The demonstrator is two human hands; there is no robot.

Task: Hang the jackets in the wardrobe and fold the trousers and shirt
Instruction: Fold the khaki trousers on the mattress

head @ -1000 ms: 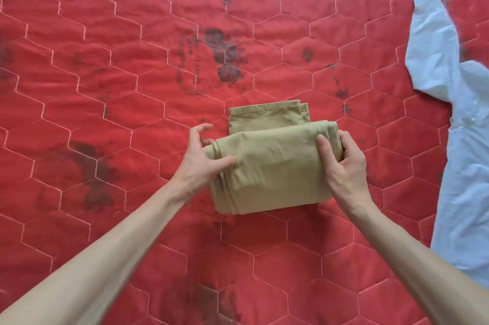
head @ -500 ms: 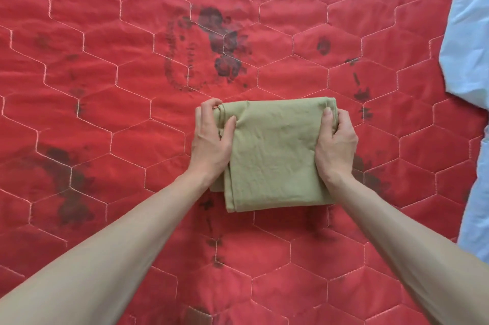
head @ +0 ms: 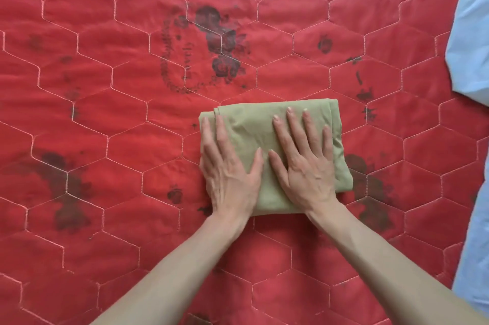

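Note:
The olive-green trousers [head: 254, 123] lie folded into a compact rectangle on the red quilt [head: 105, 86], a little right of centre. My left hand [head: 227, 174] lies flat on the bundle's left side, fingers straight. Beside it my right hand [head: 304, 160] presses flat on the middle, fingers spread. Neither hand grips the cloth. A light blue shirt [head: 471, 47] lies spread along the right edge, partly out of view.
The red quilt with hexagon stitching and dark printed patches fills the whole view. The shirt's lower part [head: 473, 258] runs down the right border. No wardrobe or jackets are in view.
The hands folded the trousers' near half over onto the far half, let go of the side edges and now press flat on top. The view shifted left relative to the shirt.

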